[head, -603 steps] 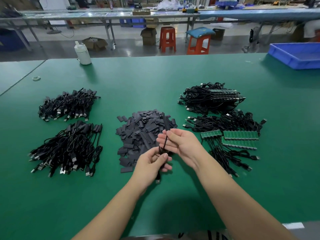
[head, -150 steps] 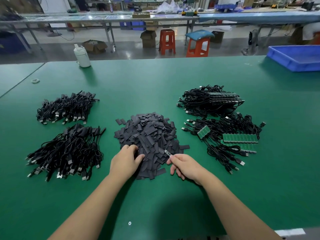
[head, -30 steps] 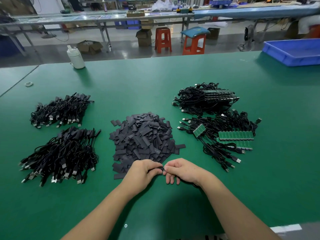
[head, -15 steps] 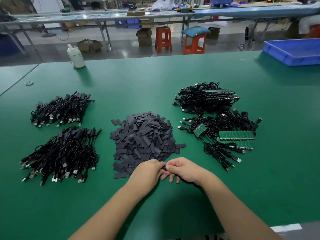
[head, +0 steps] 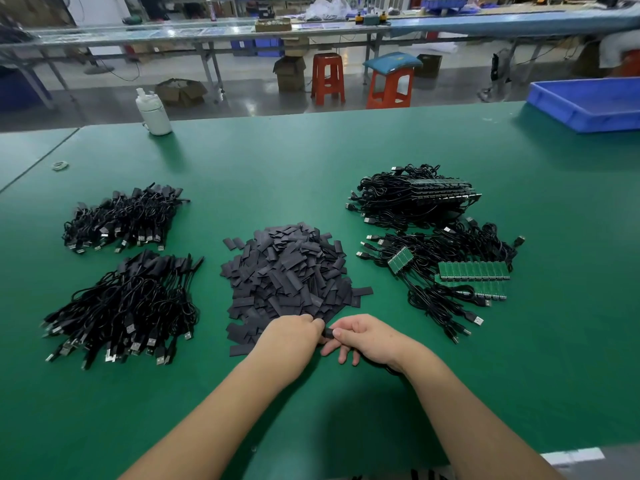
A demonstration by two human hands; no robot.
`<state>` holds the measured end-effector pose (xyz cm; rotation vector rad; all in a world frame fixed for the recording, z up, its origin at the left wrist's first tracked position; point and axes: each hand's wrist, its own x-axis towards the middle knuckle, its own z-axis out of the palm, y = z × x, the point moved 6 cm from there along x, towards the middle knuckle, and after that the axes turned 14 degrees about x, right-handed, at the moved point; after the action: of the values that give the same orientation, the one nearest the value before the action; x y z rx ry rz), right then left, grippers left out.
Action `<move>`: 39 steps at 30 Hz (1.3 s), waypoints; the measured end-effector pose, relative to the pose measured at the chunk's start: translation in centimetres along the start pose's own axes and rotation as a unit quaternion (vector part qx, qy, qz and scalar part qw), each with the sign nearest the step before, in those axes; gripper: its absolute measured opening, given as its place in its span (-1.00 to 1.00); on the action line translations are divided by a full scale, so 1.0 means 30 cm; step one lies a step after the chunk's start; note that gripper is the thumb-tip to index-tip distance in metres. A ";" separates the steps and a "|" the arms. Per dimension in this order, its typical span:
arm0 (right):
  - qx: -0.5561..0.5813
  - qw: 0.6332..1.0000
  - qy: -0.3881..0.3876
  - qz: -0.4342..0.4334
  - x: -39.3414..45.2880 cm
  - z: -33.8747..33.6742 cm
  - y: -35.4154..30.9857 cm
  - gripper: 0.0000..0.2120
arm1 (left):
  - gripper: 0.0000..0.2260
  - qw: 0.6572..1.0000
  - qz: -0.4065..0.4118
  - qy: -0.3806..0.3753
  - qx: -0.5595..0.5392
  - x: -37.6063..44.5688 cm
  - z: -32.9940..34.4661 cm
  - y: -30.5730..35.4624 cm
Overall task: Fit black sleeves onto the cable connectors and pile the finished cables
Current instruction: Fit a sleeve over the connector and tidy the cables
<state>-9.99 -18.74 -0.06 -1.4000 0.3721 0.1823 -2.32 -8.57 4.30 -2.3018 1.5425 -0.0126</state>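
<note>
The table (head: 311,161) has a matt green mat with a smooth, faintly sheened face. The sleeves (head: 287,271) in the middle look matt dark grey, flat and rubbery. The cables (head: 124,306) on the left are glossy black with bright metal plugs. The far-right bin (head: 585,109) is smooth blue plastic; the far-left bottle (head: 154,112) is white plastic.

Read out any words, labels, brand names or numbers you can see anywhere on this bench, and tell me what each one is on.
No text can be read.
White bottle: no legible label.
Green circuit boards: any markings too small to read.
Cardboard boxes on the floor: any print is too blurred.
Blue tray: no marking visible.
</note>
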 end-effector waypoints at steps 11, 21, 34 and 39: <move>0.003 1.000 -0.003 -0.010 -0.004 0.008 -0.009 -0.82 | -0.76 0.998 0.005 0.068 -0.010 -0.003 0.005 -0.004; -0.006 1.000 -0.010 -0.014 -0.016 0.010 -0.021 -0.82 | -0.76 0.997 0.021 0.077 -0.020 0.012 0.032 -0.008; -0.016 1.000 -0.017 -0.007 -0.013 0.009 -0.022 -0.81 | -0.80 0.997 0.033 0.061 -0.017 0.010 0.037 0.010; -0.028 0.999 -0.018 0.009 -0.020 0.017 -0.024 -0.81 | -0.82 0.997 0.034 0.057 -0.028 -0.004 0.010 0.009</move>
<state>-10.21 -18.31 0.88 -1.4465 0.3519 0.2331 -2.55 -8.46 3.97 -2.3265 1.6983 -0.0845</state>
